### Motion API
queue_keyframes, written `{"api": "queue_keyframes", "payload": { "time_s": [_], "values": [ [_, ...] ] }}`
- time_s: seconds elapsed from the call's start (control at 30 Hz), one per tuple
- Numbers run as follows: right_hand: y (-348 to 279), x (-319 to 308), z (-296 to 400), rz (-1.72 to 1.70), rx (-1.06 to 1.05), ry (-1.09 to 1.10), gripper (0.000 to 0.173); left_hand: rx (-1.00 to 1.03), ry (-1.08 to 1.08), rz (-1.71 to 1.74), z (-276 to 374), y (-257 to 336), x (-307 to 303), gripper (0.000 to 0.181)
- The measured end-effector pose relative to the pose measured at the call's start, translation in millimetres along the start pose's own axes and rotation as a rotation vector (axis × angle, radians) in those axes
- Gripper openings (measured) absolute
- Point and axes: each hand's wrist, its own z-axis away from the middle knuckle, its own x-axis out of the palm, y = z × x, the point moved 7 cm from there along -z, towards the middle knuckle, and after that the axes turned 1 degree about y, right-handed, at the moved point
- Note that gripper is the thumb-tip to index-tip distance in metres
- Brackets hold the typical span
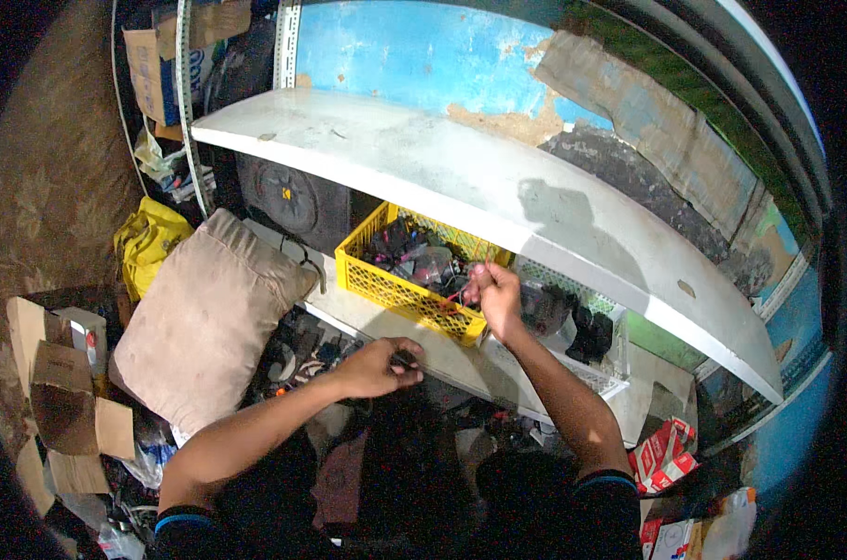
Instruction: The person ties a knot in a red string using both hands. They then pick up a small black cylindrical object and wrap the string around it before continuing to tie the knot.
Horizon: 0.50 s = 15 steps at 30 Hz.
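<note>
A yellow plastic crate stands on the lower shelf, filled with dark parts, wires and a clear plastic piece. My right hand is over the crate's right end, its fingers closed on a thin red wire. In front of the crate, my left hand has its fingers curled around a small dark object, whose kind cannot be told.
A white shelf board juts out above the crate. Right of it sits a white plastic basket with dark items. A stuffed beige sack, a yellow bag and cardboard boxes are at left.
</note>
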Motion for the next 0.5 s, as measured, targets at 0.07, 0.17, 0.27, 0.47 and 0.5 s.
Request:
{"api": "queue_keyframes", "payload": {
  "time_s": [0.07, 0.17, 0.27, 0.47, 0.5],
  "values": [
    [-2, 3, 16, -0.162, -0.038, -0.064, 0.029, -0.089, 0.018, 0.046, -4, -20, 3, 0.055],
    [-12, 0, 43, -0.235, -0.028, -0.045, 0.027, 0.012, 0.206, -0.049, -10, -6, -3, 0.071],
    [-56, -1, 52, -0.42, -0.175, -0.095, 0.026, 0.038, 0.184, -0.016, -16, 5, 2, 0.086],
    [-142, 31, 69, 0.091, -0.226, -0.348, 0.02, 0.306, 0.571, -0.2, -7, 28, -13, 0.078],
    [-148, 35, 76, 0.29, -0.481, -0.31, 0.014, 0.266, 0.54, -0.171, -4, 27, -8, 0.07]
  ]
}}
